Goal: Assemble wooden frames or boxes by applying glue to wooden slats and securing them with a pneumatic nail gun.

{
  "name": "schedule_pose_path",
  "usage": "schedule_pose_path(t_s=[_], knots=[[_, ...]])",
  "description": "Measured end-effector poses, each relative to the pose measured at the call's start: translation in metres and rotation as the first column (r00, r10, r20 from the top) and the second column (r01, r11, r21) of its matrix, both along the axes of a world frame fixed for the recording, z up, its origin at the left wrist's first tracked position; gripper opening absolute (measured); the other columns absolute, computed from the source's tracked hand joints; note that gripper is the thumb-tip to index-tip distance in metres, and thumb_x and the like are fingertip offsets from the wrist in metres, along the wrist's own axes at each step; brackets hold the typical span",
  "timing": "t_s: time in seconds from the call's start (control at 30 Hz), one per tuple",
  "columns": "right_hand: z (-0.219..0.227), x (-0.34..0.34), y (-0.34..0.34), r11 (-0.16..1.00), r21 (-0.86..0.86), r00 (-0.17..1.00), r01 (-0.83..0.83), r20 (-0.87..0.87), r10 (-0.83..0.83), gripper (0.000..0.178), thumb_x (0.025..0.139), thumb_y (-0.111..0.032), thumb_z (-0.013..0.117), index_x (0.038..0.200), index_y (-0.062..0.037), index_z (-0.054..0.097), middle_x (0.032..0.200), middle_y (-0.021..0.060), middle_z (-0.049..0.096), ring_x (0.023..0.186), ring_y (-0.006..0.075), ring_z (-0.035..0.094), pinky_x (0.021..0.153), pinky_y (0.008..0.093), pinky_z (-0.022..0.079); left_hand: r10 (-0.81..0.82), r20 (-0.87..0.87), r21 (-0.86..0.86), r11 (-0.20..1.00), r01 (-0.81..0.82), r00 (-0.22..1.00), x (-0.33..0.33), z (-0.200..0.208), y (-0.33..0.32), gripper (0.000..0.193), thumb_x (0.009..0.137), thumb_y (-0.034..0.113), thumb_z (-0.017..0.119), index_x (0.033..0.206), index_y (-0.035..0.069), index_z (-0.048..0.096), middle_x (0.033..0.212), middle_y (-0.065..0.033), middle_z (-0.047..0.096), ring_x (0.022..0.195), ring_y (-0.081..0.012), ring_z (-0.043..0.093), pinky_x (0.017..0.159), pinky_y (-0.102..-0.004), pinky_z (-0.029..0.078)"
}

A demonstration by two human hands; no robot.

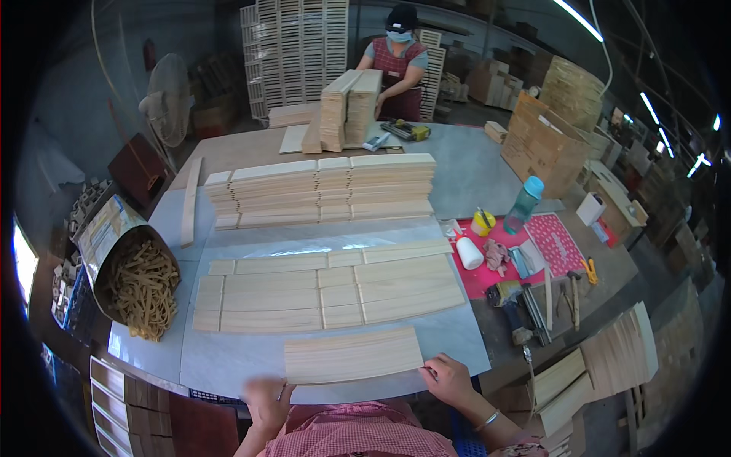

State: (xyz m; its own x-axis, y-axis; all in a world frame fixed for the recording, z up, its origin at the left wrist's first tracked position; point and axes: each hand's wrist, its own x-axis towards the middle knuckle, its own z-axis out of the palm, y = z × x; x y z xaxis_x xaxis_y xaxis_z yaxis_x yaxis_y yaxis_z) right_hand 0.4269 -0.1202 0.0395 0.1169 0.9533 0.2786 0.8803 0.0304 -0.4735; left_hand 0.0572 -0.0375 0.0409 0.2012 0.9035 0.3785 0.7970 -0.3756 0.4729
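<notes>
A pale wooden board (352, 355) lies flat near the table's front edge, directly before me. At its right end, my right hand (451, 381) pinches the near corner between thumb and fingers. My left hand (266, 404) is by the near left corner; motion smears it, so its grip does not show. Just beyond the board are grooved wooden panels (266, 301) laid side by side, with a narrower wooden strip (293, 262) along their far side. Farther off stands a stack of similar grooved panels (289, 186).
An open sack of tan bands (143, 286) sits at the left edge. On the right are a pink mat (481, 278), teal bottle (524, 206), nail gun (505, 295), hammer (575, 297) and cardboard box (541, 145). Across the table, a masked co-worker (400, 65) handles stacked boards (346, 114).
</notes>
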Motion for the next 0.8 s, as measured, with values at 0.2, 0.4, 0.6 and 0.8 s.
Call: schedule_pose_path(t_s=[0.2, 0.4, 0.6, 0.8], knots=[[0.007, 0.007, 0.004, 0.999, -0.003, 0.999, -0.051, 0.002, 0.051, 0.01, 0.087, -0.012, 0.069, 0.079, -0.0069, 0.066, 0.076, 0.0068, 0.061, 0.059, 0.028, 0.058, 0.054, 0.0366, 0.047, -0.002, -0.02, -0.033, 0.999, 0.001, 1.0, 0.002, 0.006, 0.002, 0.013, 0.077, 0.015, 0.08, 0.084, 0.005, 0.077, 0.078, -0.0057, 0.072, 0.073, -0.0236, 0.064, 0.085, -0.0361, 0.045], [0.021, 0.012, 0.015, 0.987, -0.099, 0.985, -0.125, 0.111, 0.135, 0.004, 0.083, -0.009, 0.072, 0.081, -0.0063, 0.07, 0.075, 0.0051, 0.061, 0.06, 0.0243, 0.057, 0.056, 0.033, 0.045, -0.031, -0.053, -0.025, 0.999, 0.03, 0.998, 0.001, 0.007, 0.007, 0.012, 0.077, 0.015, 0.08, 0.083, 0.005, 0.076, 0.076, -0.0053, 0.071, 0.071, -0.0234, 0.063, 0.083, -0.0355, 0.046], [0.021, 0.016, 0.015, 0.974, -0.14, 0.984, -0.176, 0.007, 0.178, 0.003, 0.082, -0.005, 0.071, 0.079, -0.0045, 0.07, 0.072, 0.0062, 0.06, 0.06, 0.0247, 0.056, 0.056, 0.0333, 0.045, -0.075, -0.031, -0.027, 0.997, 0.074, 0.997, -0.003, 0.008, 0.006, 0.011, 0.076, 0.014, 0.08, 0.082, 0.005, 0.076, 0.076, -0.0054, 0.07, 0.069, -0.0233, 0.062, 0.081, -0.0351, 0.046], [0.013, 0.015, 0.016, 0.977, -0.081, 0.98, -0.196, 0.005, 0.197, 0.013, 0.084, -0.006, 0.065, 0.072, -0.005, 0.06, 0.069, 0.0073, 0.053, 0.059, 0.0273, 0.051, 0.055, 0.038, 0.042, -0.126, -0.021, 0.003, 0.992, 0.126, 0.992, -0.005, 0.0, 0.015, 0.009, 0.076, 0.01, 0.079, 0.078, 0.004, 0.072, 0.073, -0.0059, 0.067, 0.067, -0.0245, 0.06, 0.078, -0.0358, 0.047]])
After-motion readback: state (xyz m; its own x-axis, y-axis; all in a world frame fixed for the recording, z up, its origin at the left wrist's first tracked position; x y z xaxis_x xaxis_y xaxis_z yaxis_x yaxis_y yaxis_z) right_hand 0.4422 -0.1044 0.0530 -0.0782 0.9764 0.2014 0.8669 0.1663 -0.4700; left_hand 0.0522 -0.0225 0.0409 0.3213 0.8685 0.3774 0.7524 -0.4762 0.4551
